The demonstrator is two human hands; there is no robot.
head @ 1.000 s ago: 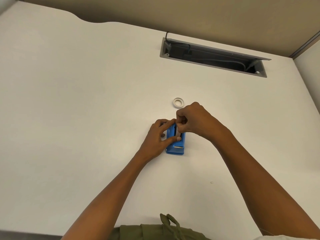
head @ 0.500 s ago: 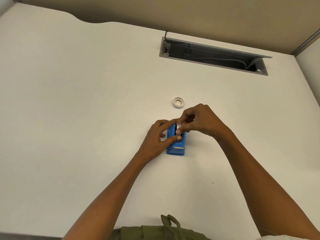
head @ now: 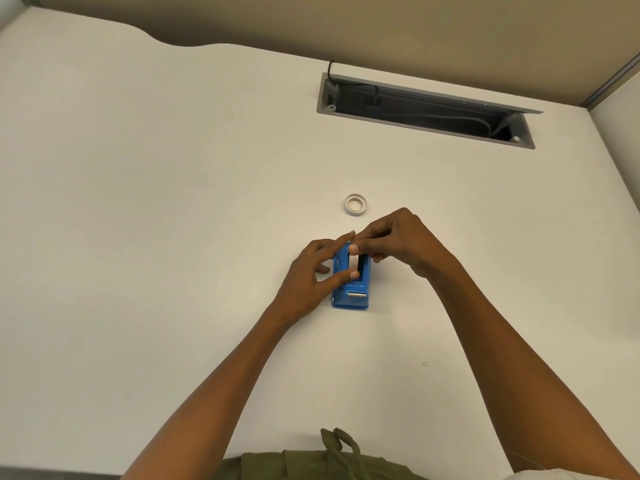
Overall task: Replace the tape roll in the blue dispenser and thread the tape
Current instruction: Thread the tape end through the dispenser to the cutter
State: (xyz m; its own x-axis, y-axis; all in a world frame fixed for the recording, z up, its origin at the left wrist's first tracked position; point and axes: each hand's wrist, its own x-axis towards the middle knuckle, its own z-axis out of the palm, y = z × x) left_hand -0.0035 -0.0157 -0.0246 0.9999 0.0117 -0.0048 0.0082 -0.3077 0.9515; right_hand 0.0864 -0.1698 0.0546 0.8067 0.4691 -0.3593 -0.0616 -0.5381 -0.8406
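We see the blue dispenser standing mid-desk, its metal cutter toward us and something white in its open slot. Our left hand grips its left side between thumb and forefinger. Our right hand pinches at the slot's far end; what it holds we cannot tell. A white tape ring lies just beyond.
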